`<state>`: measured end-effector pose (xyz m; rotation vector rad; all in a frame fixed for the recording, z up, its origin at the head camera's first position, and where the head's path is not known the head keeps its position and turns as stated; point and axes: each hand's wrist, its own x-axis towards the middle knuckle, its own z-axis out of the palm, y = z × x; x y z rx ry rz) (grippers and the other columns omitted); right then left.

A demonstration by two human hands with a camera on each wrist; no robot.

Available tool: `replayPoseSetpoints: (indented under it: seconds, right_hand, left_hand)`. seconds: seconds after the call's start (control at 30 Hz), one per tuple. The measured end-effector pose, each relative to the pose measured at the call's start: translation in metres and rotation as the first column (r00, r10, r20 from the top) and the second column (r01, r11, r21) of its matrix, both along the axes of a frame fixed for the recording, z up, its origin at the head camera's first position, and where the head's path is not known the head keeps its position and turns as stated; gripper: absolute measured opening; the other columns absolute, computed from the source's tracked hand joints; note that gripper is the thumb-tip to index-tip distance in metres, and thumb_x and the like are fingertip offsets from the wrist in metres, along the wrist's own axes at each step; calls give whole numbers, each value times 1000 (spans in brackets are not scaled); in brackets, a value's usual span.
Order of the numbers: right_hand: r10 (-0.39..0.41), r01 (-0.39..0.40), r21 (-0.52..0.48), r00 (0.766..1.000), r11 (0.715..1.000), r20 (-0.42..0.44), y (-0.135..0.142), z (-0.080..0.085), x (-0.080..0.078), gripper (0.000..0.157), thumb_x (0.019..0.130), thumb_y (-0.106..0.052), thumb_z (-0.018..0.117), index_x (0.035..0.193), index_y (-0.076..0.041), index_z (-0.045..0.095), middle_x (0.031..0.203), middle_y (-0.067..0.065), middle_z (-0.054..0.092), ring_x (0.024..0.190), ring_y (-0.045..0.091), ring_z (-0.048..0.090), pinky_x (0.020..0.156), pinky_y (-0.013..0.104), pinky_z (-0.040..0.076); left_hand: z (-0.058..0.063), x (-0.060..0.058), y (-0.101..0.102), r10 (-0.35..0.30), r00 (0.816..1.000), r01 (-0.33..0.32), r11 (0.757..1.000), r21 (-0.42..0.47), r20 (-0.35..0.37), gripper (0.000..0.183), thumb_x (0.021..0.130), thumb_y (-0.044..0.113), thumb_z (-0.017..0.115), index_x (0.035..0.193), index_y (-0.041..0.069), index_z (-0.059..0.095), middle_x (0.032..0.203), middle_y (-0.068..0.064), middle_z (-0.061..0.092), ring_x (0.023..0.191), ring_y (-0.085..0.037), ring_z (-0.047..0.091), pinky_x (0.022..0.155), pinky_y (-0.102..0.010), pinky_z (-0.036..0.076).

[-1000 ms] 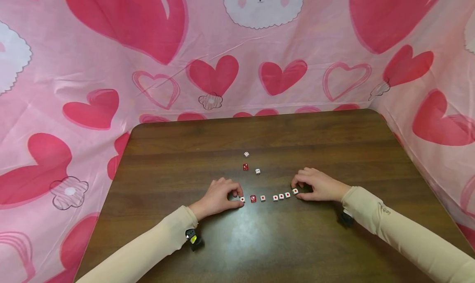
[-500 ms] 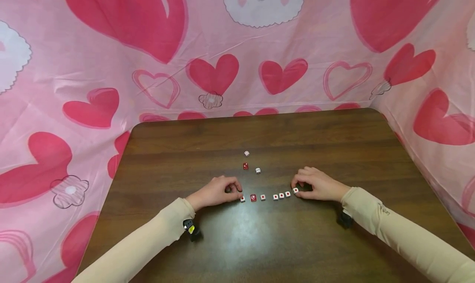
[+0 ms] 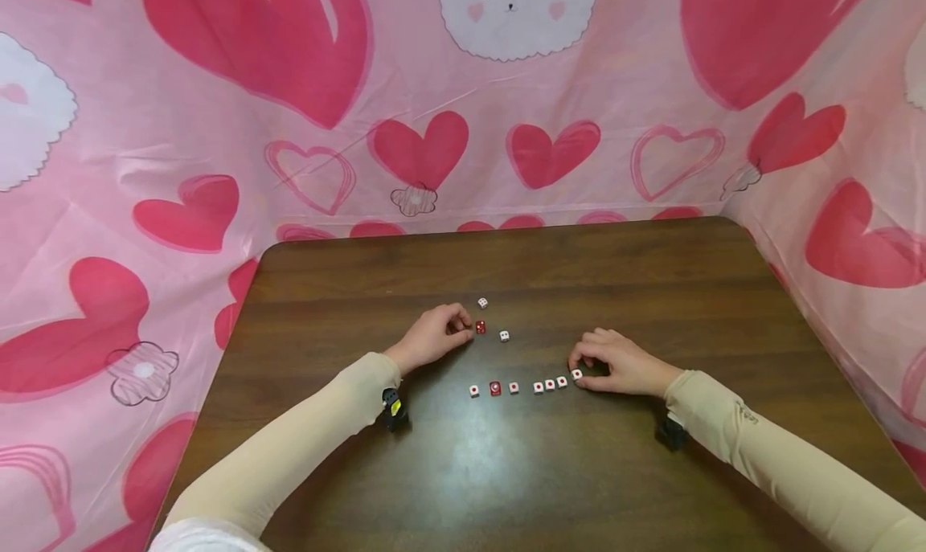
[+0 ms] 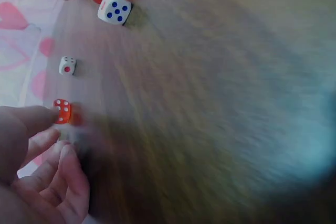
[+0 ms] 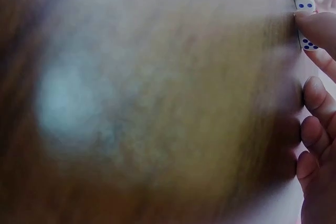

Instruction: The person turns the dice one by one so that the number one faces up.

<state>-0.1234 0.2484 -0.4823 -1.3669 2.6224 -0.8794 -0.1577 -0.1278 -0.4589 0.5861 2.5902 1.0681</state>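
Observation:
In the head view my left hand (image 3: 436,333) is beside a red die (image 3: 481,327), thumb and forefinger apart at its left side. The left wrist view has a fingertip overlapping this red die (image 4: 62,112); whether it touches cannot be told. My right hand (image 3: 620,362) pinches a white die (image 3: 576,374) between thumb and forefinger, at the right end of a row. That white die (image 5: 307,42) is partly hidden by the thumb in the right wrist view. The row's left end has a white die (image 3: 473,391), then a larger-dotted red die (image 3: 495,389).
More white dice of the row, such as one at its middle (image 3: 514,388) and another further right (image 3: 550,385), show one red dot on top. Behind lie two loose white dice, one nearer (image 3: 504,337), one farther (image 3: 482,303). A pink heart-printed cloth (image 3: 571,86) borders the wooden table (image 3: 347,295).
My left hand has left the white die at the row's left end and moved away from me to the red die behind. My right hand stays on its die.

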Motion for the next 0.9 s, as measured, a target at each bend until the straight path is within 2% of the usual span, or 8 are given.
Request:
replayPoseSetpoints:
  seconds: [0.17,0.33,0.53,0.77,0.9]
  right_hand:
    - [-3,3,-5,1000,1000,-5,0,-4,0,24,87,-21,84,101,-29,66,85,-14,50,84,4,41,77,27,32]
    - [-14,14,7,1000,1000,4,-1,-5,0,24,87,-24,84,100,-30,66,85,-14,50,84,4,41,77,27,32]
    - [-22,22,9,1000,1000,12,0,-3,-1,24,87,-21,84,100,-29,66,84,-13,50,84,4,40,77,28,31]
    - [-23,23,5,1000,1000,21,0,-2,-1,23,88,-21,83,101,-29,66,85,-13,49,84,4,40,78,27,30]
    - [-21,21,4,1000,1000,20,0,-3,1,23,88,-21,83,101,-29,66,85,-12,50,84,4,40,78,27,30]
  left_hand:
    - [-3,-9,10,6,1000,-6,1000,-11,-9,18,97,27,75,106,13,70,94,0,67,88,-16,60,83,-36,50]
    - [-8,-13,12,0,1000,-2,998,-64,-22,13,97,30,76,101,18,73,91,4,66,86,-13,58,79,-34,48]
    - [-5,-15,13,-32,999,30,993,-114,-12,22,90,29,84,105,19,72,96,3,63,90,-14,57,81,-35,47]
    - [-1,-14,14,-18,1000,18,994,-106,-1,18,94,33,78,103,19,71,94,3,63,88,-14,57,77,-34,46]
    - [-5,-12,13,-23,1000,23,993,-115,-2,21,91,31,82,104,20,70,95,3,61,87,-13,56,77,-35,45]
